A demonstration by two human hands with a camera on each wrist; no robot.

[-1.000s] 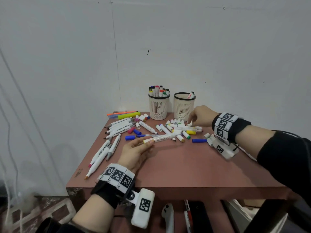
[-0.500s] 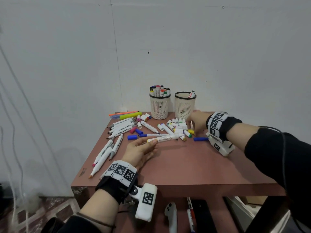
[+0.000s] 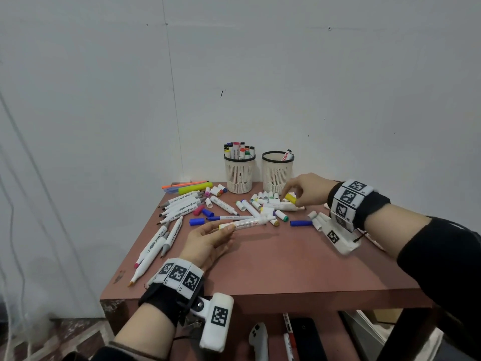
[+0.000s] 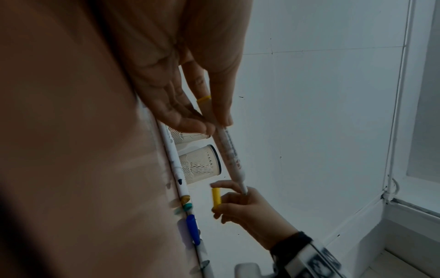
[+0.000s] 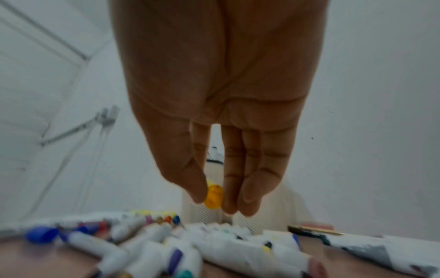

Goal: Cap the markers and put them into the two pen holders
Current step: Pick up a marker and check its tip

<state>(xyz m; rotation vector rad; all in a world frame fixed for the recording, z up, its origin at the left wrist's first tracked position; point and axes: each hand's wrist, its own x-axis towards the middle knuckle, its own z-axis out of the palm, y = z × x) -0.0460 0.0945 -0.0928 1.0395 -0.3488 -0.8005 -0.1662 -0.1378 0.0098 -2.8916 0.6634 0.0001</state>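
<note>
My left hand pinches a white marker with a yellow end, its uncapped tip pointing right just above the table; the wrist view shows thumb and fingers around the marker. My right hand pinches a yellow cap above the pile of loose markers and caps; the cap sits between thumb and fingers. Two white mesh pen holders stand at the back: the left holder has several capped markers, the right holder has one marker.
More uncapped white markers lie fanned at the table's left, with a yellow highlighter and loose blue caps. The reddish table stands in a wall corner. A shelf below holds small items.
My right hand has lifted out of the pile with the yellow cap pinched in its fingers. My left hand keeps holding the marker in about the same place.
</note>
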